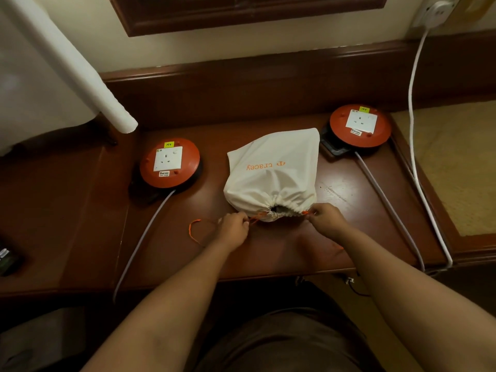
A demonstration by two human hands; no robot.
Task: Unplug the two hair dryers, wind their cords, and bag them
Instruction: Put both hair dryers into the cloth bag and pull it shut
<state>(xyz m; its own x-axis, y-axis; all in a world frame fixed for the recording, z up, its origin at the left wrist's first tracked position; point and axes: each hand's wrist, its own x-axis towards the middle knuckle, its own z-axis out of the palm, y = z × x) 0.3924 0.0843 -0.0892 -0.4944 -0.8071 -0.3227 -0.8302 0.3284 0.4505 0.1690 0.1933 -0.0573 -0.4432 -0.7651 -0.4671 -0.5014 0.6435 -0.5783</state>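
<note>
A bulging white drawstring bag (271, 173) with orange lettering lies on the brown wooden table (268, 253), its gathered mouth facing me and almost closed. My left hand (234, 229) pinches the orange drawstring (197, 232) at the left of the mouth; a loop of the string trails left on the table. My right hand (326, 220) pinches the orange string at the right of the mouth. The hair dryers are hidden; only something dark shows in the small opening.
Two orange extension reels with white sockets sit on the table, one at the left (169, 163) and one at the back right (360, 125), nothing plugged in. Their grey cables run off the front edge. A white cable (413, 130) hangs from a wall socket.
</note>
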